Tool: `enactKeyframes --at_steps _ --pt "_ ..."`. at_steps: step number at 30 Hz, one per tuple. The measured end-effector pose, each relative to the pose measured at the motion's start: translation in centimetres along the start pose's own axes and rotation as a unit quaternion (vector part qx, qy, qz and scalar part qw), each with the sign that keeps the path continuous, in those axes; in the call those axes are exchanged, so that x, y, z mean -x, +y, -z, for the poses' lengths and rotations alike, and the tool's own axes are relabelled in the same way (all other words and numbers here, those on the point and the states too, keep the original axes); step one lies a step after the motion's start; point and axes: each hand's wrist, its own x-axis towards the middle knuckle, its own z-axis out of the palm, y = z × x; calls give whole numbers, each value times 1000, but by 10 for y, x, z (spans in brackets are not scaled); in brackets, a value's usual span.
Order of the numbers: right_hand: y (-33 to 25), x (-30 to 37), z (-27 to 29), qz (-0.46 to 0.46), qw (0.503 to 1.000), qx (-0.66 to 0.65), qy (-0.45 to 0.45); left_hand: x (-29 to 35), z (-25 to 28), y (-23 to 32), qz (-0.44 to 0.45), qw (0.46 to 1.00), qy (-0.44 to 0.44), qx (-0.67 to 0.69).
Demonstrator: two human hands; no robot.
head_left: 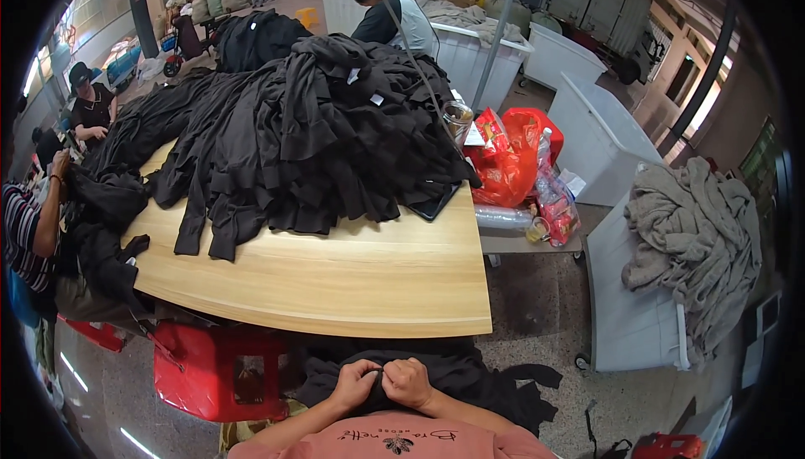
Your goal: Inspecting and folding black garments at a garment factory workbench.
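A dark knit garment lies across my lap below the table's near edge. Pinched close together on it are my left hand and my right hand, with a small bit of the dark cloth between the fingertips. Whether anything smaller is in the fingers cannot be made out. In front of me, a large heap of dark garments covers the far part of the wooden table, sleeves hanging toward me. A dark phone lies at the heap's right edge.
Left of me stands a red stool; a person in a striped shirt handles dark cloth beyond it. Red bags and bottles crowd a side surface at right. A white bin holds grey knits. Another person is behind the heap.
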Motion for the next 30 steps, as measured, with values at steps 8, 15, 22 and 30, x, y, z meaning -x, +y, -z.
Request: enactKeyframes --at_steps 8,15,22,30 --pt "4 -4 1 -12 999 22 30 -10 17 13 -8 993 -17 -121" --pt "15 2 -3 -32 999 36 8 -10 37 23 -156 901 68 -400" --pt "18 4 -5 -101 994 15 -30 -9 50 -15 60 989 46 -124" --pt "19 5 -7 -106 994 5 -34 -5 53 -6 166 957 -51 232"
